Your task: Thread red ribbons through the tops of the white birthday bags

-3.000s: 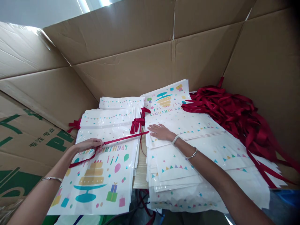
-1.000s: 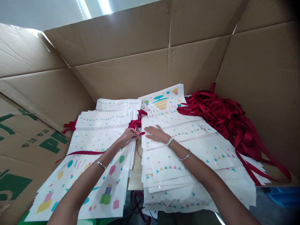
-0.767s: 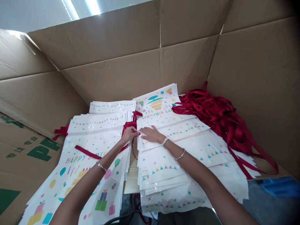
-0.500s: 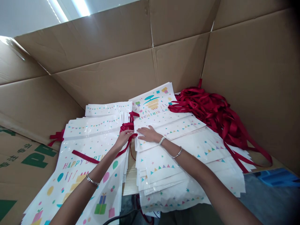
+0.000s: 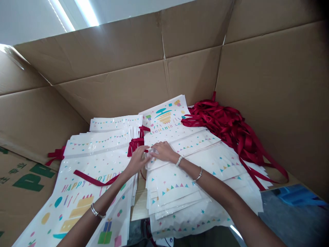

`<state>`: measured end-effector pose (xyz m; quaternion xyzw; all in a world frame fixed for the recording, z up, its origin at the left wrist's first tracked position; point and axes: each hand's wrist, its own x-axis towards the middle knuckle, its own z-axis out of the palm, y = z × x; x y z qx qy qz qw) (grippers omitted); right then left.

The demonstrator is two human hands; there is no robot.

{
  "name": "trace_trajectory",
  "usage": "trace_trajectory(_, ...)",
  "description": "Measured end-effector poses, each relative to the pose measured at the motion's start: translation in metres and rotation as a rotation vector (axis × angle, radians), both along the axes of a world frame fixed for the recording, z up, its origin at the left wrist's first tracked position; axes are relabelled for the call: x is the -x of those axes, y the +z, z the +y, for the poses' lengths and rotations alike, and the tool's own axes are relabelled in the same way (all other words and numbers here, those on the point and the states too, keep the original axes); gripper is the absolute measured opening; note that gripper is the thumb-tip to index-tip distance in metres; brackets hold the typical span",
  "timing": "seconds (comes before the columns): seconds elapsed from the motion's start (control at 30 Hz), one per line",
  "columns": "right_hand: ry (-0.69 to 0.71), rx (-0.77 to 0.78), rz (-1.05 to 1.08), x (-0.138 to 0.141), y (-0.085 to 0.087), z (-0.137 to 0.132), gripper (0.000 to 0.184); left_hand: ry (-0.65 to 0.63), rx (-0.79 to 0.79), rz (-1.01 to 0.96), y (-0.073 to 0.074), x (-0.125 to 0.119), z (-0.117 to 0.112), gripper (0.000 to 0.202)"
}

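Note:
My left hand (image 5: 139, 159) is at the gap between two stacks of white plastic bags, its fingers closed on a red ribbon (image 5: 96, 180). That ribbon runs back under my forearm across the left stack (image 5: 102, 166), and a bit of red shows at my fingertips. My right hand (image 5: 163, 151) meets it from the other side, fingers bent and pinching the bunched left edge of the top bag (image 5: 186, 145) on the right stack. The fingertips of both hands nearly touch, and exactly what lies between them is partly hidden. The bags carry colourful birthday prints.
A heap of red ribbons (image 5: 226, 123) lies at the right, with loops hanging over the bags. Gathered red ribbon (image 5: 135, 145) sits by the left stack's edge, and more red ribbon (image 5: 57, 155) sticks out at its left. Cardboard walls (image 5: 113, 85) enclose the back and sides.
My right hand has gone from lying flat on the bags to bent fingers at the bag's edge. My left hand has moved slightly down and right beside it, still with the ribbon.

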<state>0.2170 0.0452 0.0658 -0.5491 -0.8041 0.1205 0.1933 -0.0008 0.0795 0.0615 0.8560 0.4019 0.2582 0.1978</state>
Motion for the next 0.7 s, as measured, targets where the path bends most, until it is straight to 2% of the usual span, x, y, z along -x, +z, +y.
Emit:
trace_trajectory(0.1, 0.063, 0.063, 0.017, -0.013, -0.005, -0.026, 0.055, -0.281, -0.1, 0.217, -0.006, 0.005, -0.024, 0.071)
trace_trajectory(0.2, 0.147, 0.118, 0.066, -0.024, -0.009, -0.055, 0.073, -0.374, -0.199, 0.31, -0.009, 0.011, -0.048, 0.083)
trace_trajectory(0.33, 0.236, 0.205, 0.141, -0.031, 0.002, -0.091, 0.084, -0.39, -0.288, 0.285, -0.006, 0.018, -0.07, 0.044)
trace_trajectory(0.47, 0.263, 0.22, 0.085, -0.043, 0.018, -0.126, 0.092, -0.332, -0.306, 0.139, 0.005, 0.02, -0.075, 0.045)
trace_trajectory(0.53, 0.21, 0.136, 0.023, -0.063, 0.021, -0.144, 0.081, -0.253, -0.327, 0.026, 0.014, 0.021, -0.076, 0.041)
trace_trajectory(0.63, -0.019, -0.044, -0.078, -0.114, 0.019, -0.169, 0.043, -0.118, -0.348, -0.113, 0.036, 0.024, -0.08, 0.035)
trace_trajectory(0.7, -0.183, -0.126, -0.139, -0.157, 0.019, -0.187, 0.04, -0.04, -0.34, -0.172, 0.053, 0.03, -0.087, 0.032)
